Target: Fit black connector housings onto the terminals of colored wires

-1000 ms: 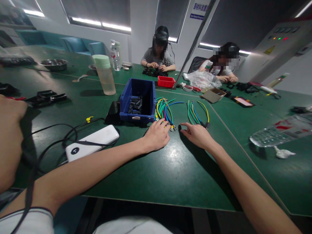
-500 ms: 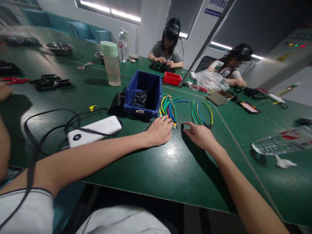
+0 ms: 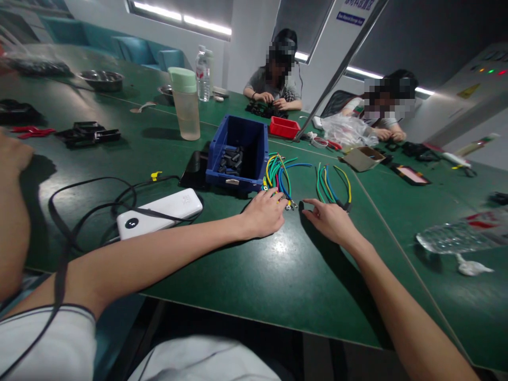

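Observation:
My left hand (image 3: 264,213) lies at the near end of a bundle of coloured wires (image 3: 281,172), green, blue, yellow and red, with metal terminals on their ends. Its fingers are spread over the wire ends, and nothing shows gripped in them. To the right, my right hand (image 3: 333,219) rests near a smaller group of wires (image 3: 326,182), index finger stretched out and thumb apart. This hand partly hides the near ends of that group, where a dark sleeve shows. Beside the bundle stands a blue bin (image 3: 238,182) with several small black pieces (image 3: 230,160) in it.
A white power bank (image 3: 161,211) with a black cable lies by my left forearm. Behind it are a green-lidded bottle (image 3: 186,108) and a red tray (image 3: 284,127). A plastic bottle (image 3: 460,233) lies at right. Two people work across the table; another person's arm (image 3: 14,211) is at left.
The whole view has shifted slightly, so things sit a little further right. Both hands keep nearly the same places by the wires.

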`<control>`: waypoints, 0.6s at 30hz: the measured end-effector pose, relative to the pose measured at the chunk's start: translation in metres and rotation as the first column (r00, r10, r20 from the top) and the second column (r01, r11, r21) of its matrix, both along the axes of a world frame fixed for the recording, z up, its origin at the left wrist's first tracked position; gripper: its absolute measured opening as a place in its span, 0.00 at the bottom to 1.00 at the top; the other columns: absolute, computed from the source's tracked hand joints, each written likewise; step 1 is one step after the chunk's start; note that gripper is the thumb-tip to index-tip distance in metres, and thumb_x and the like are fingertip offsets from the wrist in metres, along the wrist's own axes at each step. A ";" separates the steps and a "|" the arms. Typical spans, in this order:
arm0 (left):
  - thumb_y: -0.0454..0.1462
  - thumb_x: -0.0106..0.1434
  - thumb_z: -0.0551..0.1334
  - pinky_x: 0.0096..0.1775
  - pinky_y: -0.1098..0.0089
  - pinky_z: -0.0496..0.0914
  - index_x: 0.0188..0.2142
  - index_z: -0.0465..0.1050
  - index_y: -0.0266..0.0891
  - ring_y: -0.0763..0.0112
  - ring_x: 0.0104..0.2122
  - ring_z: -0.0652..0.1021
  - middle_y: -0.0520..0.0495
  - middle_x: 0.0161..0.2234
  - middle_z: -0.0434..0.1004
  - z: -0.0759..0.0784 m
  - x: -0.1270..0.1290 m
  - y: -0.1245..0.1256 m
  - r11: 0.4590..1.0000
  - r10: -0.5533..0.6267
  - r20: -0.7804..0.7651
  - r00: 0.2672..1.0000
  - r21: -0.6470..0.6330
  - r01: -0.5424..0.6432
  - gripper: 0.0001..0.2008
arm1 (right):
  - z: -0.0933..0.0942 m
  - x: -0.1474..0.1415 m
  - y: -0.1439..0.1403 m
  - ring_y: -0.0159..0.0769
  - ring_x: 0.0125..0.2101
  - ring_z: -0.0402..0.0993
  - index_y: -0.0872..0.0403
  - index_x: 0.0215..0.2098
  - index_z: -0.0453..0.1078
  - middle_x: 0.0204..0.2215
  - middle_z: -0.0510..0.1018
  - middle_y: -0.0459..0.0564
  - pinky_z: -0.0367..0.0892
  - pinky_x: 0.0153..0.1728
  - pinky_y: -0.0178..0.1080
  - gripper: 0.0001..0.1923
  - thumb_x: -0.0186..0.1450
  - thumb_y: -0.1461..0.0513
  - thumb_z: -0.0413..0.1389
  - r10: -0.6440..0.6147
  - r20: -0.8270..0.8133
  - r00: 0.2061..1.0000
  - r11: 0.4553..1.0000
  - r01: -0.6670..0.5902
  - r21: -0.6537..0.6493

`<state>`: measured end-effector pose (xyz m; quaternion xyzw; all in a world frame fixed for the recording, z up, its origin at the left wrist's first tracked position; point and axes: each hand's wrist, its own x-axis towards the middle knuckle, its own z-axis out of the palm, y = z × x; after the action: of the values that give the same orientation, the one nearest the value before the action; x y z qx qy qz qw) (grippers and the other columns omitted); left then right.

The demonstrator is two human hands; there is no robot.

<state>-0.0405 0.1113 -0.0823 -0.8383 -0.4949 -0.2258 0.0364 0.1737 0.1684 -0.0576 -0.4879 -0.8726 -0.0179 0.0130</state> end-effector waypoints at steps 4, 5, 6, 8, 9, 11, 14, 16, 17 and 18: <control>0.34 0.60 0.54 0.50 0.61 0.64 0.49 0.67 0.34 0.60 0.50 0.67 0.41 0.46 0.70 0.001 -0.001 0.001 0.999 -0.036 0.003 0.999 0.006 0.036 0.17 | 0.000 0.000 0.000 0.40 0.29 0.75 0.50 0.52 0.67 0.24 0.78 0.47 0.57 0.27 0.35 0.19 0.65 0.54 0.49 0.003 -0.021 1.000 1.000 -0.003 -0.003; 0.34 0.60 0.55 0.50 0.62 0.64 0.48 0.67 0.34 0.61 0.48 0.68 0.41 0.45 0.70 0.001 -0.002 0.001 0.999 -0.044 0.003 0.999 0.007 0.044 0.16 | 0.000 0.000 -0.001 0.39 0.29 0.75 0.50 0.52 0.67 0.24 0.78 0.47 0.58 0.27 0.35 0.19 0.65 0.54 0.49 0.004 -0.025 1.000 1.000 -0.004 -0.003; 0.33 0.60 0.55 0.49 0.63 0.65 0.48 0.67 0.34 0.61 0.47 0.68 0.41 0.45 0.70 0.001 -0.002 0.001 0.999 -0.048 0.002 0.999 0.009 0.048 0.16 | 0.000 0.000 -0.001 0.39 0.29 0.75 0.51 0.52 0.67 0.24 0.77 0.47 0.58 0.27 0.35 0.19 0.65 0.54 0.49 0.005 -0.027 1.000 1.000 -0.005 -0.003; 0.31 0.60 0.54 0.48 0.63 0.65 0.47 0.67 0.34 0.62 0.46 0.68 0.42 0.43 0.70 0.002 -0.002 0.000 0.999 -0.049 -0.001 0.999 0.015 0.049 0.15 | 0.001 0.000 -0.001 0.39 0.28 0.75 0.50 0.52 0.67 0.24 0.77 0.47 0.57 0.26 0.35 0.19 0.65 0.54 0.49 0.001 -0.028 1.000 1.000 -0.001 0.000; 0.31 0.60 0.54 0.47 0.63 0.66 0.46 0.67 0.34 0.62 0.45 0.68 0.42 0.43 0.70 0.002 -0.002 0.000 0.999 -0.050 -0.006 0.999 0.017 0.050 0.15 | 0.001 0.000 -0.001 0.39 0.28 0.75 0.50 0.52 0.67 0.24 0.77 0.47 0.57 0.26 0.35 0.19 0.65 0.54 0.48 -0.003 -0.028 1.000 1.000 0.003 0.001; 0.29 0.60 0.53 0.47 0.63 0.66 0.46 0.67 0.35 0.62 0.45 0.68 0.42 0.42 0.70 0.002 -0.001 0.000 0.998 -0.056 -0.017 0.998 0.019 0.056 0.14 | 0.001 0.000 -0.001 0.39 0.28 0.75 0.50 0.52 0.67 0.24 0.77 0.47 0.57 0.26 0.35 0.19 0.65 0.54 0.48 -0.010 -0.026 1.000 1.000 0.010 0.001; 0.28 0.60 0.53 0.46 0.63 0.66 0.45 0.68 0.35 0.62 0.44 0.68 0.43 0.41 0.69 0.002 0.000 0.000 0.998 -0.056 -0.023 0.998 0.015 0.056 0.14 | 0.001 0.001 0.000 0.39 0.28 0.75 0.50 0.52 0.68 0.23 0.77 0.47 0.57 0.26 0.35 0.19 0.66 0.54 0.48 -0.009 -0.028 1.000 1.000 0.009 -0.002; 0.28 0.60 0.53 0.46 0.64 0.66 0.45 0.68 0.35 0.63 0.44 0.68 0.43 0.41 0.69 0.001 0.000 0.001 0.998 -0.053 -0.022 0.998 0.012 0.053 0.14 | 0.000 0.001 0.001 0.39 0.28 0.75 0.51 0.52 0.68 0.23 0.77 0.47 0.57 0.26 0.35 0.19 0.66 0.54 0.48 -0.004 -0.034 0.999 1.000 0.004 -0.003; 0.28 0.61 0.53 0.46 0.64 0.66 0.45 0.68 0.35 0.63 0.43 0.68 0.43 0.41 0.68 0.001 0.000 0.001 0.999 -0.053 -0.022 0.998 0.010 0.054 0.14 | 0.000 0.001 0.001 0.39 0.28 0.75 0.51 0.52 0.67 0.23 0.77 0.47 0.57 0.26 0.35 0.19 0.66 0.54 0.48 -0.001 -0.037 0.999 1.000 0.001 -0.003; 0.28 0.61 0.53 0.45 0.64 0.66 0.45 0.68 0.35 0.64 0.43 0.68 0.43 0.41 0.68 0.001 0.000 0.001 0.998 -0.056 -0.021 0.998 0.007 0.056 0.14 | 0.000 0.001 0.001 0.39 0.28 0.75 0.51 0.52 0.67 0.23 0.77 0.47 0.57 0.26 0.35 0.19 0.66 0.54 0.48 0.001 -0.041 0.999 1.000 -0.001 -0.002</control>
<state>-0.0404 0.1124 -0.0818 -0.8541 -0.4697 -0.2201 0.0384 0.1748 0.1690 -0.0574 -0.4878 -0.8724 -0.0071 0.0303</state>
